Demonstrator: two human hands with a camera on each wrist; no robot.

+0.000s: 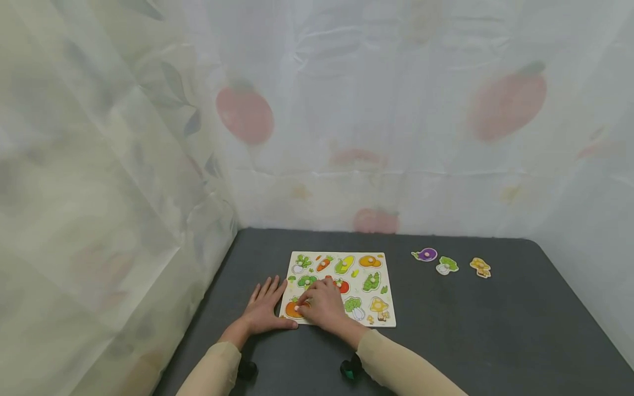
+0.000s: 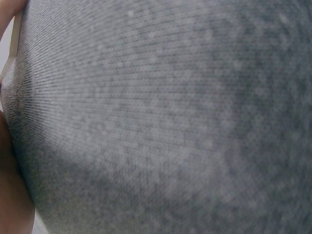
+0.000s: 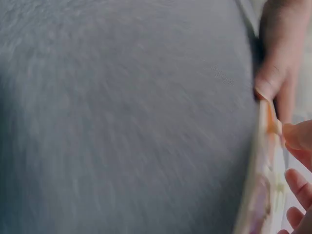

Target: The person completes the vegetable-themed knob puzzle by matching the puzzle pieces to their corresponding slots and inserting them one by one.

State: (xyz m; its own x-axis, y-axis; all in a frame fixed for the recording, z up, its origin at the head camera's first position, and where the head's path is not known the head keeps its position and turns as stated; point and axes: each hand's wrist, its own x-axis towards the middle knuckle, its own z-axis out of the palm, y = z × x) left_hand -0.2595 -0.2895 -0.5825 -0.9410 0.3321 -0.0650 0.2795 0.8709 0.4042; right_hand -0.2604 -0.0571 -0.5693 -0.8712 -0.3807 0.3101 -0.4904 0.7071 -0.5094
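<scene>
Now your right hand [image 1: 324, 305] is pinching the pumpkin [image 1: 291, 312], its top pointing away, your left hand [image 1: 264, 314] lying spread just left. Beneath, the board [image 1: 358, 289] is stretching lengthwise sideways on dark tabletop [image 1: 446, 330], pale curtain [image 1: 396, 110] hanging beyond.

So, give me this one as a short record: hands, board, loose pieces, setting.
Left hand: fingers spread, at the board's left edge
Right hand: fingertips pinch the knob of the pumpkin piece
Board: pale, vegetable pictures, partly hidden by right hand
Loose pieces: eggplant, leafy green vegetable, mushroom; right of board
Surface: dark table
Backdrop: pale curtain, faded prints
</scene>
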